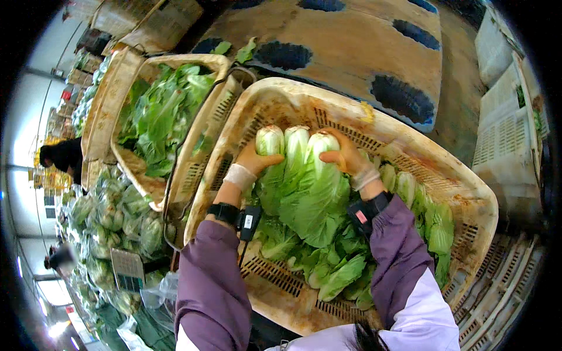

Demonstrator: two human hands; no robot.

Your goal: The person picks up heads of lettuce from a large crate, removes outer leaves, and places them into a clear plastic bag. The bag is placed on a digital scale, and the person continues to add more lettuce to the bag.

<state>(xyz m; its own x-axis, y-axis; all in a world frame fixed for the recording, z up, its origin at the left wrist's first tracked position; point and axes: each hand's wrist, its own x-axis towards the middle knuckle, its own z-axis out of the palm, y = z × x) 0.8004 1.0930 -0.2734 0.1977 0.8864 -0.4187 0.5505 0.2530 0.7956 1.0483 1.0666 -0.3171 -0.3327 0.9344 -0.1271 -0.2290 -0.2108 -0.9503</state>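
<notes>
Three Chinese cabbages (298, 158) lie side by side in a large stained cream plastic crate (281, 90), white butts toward the far wall and green leaves toward me. My left hand (253, 161), in a thin glove, is closed around the left side of the row, thumb over the first cabbage. From the right, my gloved right hand (344, 153) grips the row, its thumb across the rightmost cabbage. Fingers behind the butts are partly hidden. Below and to the right, more leafy cabbages (433, 225) fill part of the crate.
Left of the crate stands another cream crate (213, 64) heaped with loose green leaves (167, 111). Bagged vegetables (111, 210) pile up farther left, near a small panel (127, 270). Beyond lies a brown board with dark holes (328, 44). Pale crates (503, 117) stand at right.
</notes>
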